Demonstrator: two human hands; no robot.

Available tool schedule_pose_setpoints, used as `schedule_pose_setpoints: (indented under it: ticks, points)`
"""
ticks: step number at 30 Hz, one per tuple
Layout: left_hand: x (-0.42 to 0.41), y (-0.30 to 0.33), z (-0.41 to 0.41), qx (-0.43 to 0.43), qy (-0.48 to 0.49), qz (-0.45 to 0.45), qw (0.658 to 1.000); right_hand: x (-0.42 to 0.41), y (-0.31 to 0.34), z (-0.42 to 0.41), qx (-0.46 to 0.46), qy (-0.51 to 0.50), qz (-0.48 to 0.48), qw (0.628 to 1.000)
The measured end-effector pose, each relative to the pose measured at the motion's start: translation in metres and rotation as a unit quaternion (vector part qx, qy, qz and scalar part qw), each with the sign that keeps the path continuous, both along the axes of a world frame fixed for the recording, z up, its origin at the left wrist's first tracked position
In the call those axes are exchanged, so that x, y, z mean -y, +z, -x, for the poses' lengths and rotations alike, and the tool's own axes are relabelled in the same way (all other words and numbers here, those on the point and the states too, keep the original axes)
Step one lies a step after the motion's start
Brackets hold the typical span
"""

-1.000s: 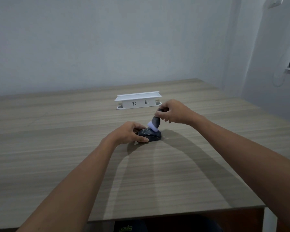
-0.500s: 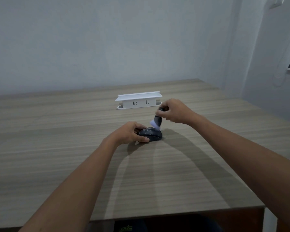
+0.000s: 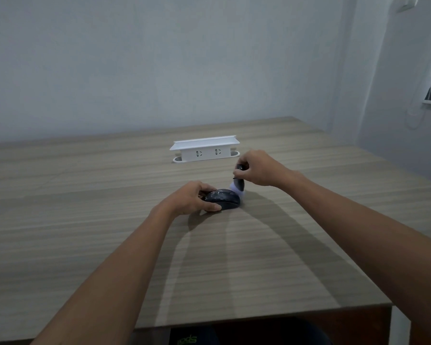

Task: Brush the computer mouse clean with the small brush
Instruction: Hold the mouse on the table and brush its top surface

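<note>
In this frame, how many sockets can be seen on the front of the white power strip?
2. Both sit on the front face of the white power strip, at the table's far middle: one left of centre, one right of centre. Other faces are out of view and may hold more.

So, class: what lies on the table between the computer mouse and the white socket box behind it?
In the head view, only bare table lies between mouse and socket box.

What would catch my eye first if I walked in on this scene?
Two bare arms reach to the middle of a wooden table, where the left hand grips a dark computer mouse. The right hand pinches a small brush, its pale bristles at the mouse's far right edge. Behind them stands a white power strip.
</note>
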State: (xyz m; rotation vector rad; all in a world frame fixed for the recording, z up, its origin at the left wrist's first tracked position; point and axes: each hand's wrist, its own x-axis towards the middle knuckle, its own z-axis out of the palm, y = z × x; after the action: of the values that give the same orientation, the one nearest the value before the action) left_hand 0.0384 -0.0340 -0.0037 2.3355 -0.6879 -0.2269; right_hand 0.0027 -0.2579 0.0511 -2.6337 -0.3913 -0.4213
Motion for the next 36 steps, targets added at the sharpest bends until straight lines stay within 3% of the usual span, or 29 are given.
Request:
schedule_pose_setpoints:
  ticks: [3, 7, 11, 15, 20, 24, 28, 32, 36]
  points:
    - [0.0, 0.001, 0.001, 0.002, 0.002, 0.0, 1.0, -0.001, -0.002, 0.003, -0.003, 0.021, -0.035, 0.999]
    - [0.002, 0.0, 0.0, 0.005, 0.01, -0.009, 1.0, 0.004, -0.008, 0.002, 0.003, 0.0, -0.001, 1.0]
    - [0.003, -0.001, 0.001, 0.009, 0.017, -0.005, 1.0, 0.005, -0.011, 0.006, -0.004, 0.015, -0.095, 0.995]
    - [0.004, -0.002, 0.002, 0.005, 0.024, 0.009, 1.0, 0.012, -0.014, 0.008, 0.009, -0.008, -0.051, 0.999]
    - [0.005, -0.003, 0.003, 0.015, 0.036, 0.008, 0.999, 0.008, -0.015, 0.016, -0.007, 0.02, -0.139, 0.99]
    - [0.006, -0.005, 0.003, 0.012, 0.046, 0.015, 0.999, 0.015, -0.014, 0.017, 0.009, -0.004, -0.084, 0.996]
    - [0.008, -0.006, 0.005, 0.023, 0.055, 0.016, 0.998, 0.011, -0.013, 0.019, 0.006, 0.024, -0.123, 0.992]
    - [0.011, -0.006, 0.01, 0.025, 0.069, 0.03, 0.997, 0.014, -0.016, 0.017, 0.02, 0.001, -0.066, 0.998]
    - [0.012, -0.01, 0.011, 0.039, 0.094, 0.039, 0.994, 0.01, -0.016, 0.019, 0.022, 0.026, -0.106, 0.994]
